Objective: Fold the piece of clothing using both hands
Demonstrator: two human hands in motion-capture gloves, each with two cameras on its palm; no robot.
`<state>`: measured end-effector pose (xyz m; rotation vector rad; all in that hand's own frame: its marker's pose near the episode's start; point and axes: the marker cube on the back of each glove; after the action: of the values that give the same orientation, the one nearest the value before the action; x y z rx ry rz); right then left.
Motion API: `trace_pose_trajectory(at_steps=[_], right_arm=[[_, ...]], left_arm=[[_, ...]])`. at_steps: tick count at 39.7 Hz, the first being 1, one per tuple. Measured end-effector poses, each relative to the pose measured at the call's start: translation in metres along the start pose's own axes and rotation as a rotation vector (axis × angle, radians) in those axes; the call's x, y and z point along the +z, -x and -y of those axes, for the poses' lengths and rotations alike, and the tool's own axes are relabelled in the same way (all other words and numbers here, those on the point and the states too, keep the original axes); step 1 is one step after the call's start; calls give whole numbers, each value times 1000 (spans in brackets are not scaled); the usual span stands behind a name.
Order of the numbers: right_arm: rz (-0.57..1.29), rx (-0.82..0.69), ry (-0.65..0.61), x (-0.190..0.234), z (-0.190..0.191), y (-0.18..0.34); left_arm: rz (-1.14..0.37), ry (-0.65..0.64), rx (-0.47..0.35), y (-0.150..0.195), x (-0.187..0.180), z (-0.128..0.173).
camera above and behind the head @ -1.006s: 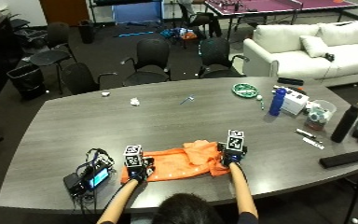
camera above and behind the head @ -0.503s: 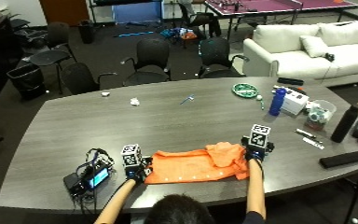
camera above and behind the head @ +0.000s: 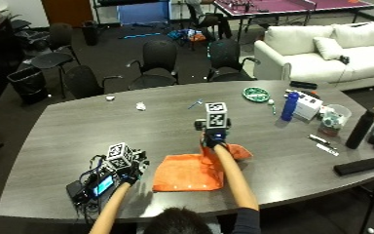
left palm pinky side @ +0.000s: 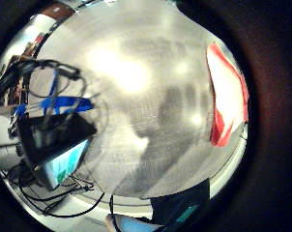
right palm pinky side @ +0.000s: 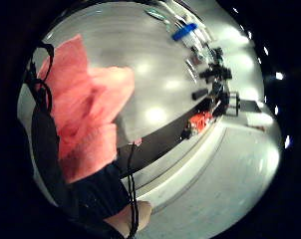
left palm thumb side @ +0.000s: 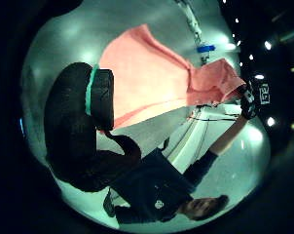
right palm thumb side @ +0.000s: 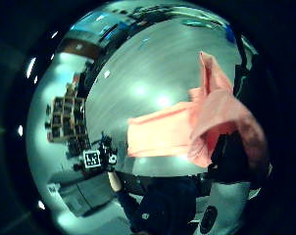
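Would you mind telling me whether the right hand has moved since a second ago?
Yes. The right hand, gripping the orange clothing, has lifted from the table's near edge toward the green plate.

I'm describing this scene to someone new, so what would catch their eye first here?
The bright orange cloth garment lying on the grey oval table near the person's edge stands out most. The gloved right hand pinches one end of it and lifts it above the table. The gloved left hand sits off the cloth, beside a small device with a lit screen.
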<state>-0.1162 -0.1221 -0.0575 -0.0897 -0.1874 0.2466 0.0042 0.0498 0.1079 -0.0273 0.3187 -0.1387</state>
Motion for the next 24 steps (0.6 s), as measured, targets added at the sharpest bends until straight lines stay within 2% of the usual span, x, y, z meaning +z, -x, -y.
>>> trace_pose_trajectory(at_steps=[4, 8, 15, 19, 24], right_arm=[[-55, -149, -5, 7, -4, 92], [-125, -235, 18, 46, 0, 171], [-256, -359, 197, 126, -24, 274], [-395, -392, 165, 159, -36, 306], [-404, -451, 101, 157, -38, 305]], left_arm=[[-166, -165, 53, 17, -15, 18], [-285, -248, 53, 27, -47, 9], [-338, -315, 18, 51, -74, 3], [-340, -329, -2, 58, -83, -10], [-331, -322, -16, 65, -80, -13]])
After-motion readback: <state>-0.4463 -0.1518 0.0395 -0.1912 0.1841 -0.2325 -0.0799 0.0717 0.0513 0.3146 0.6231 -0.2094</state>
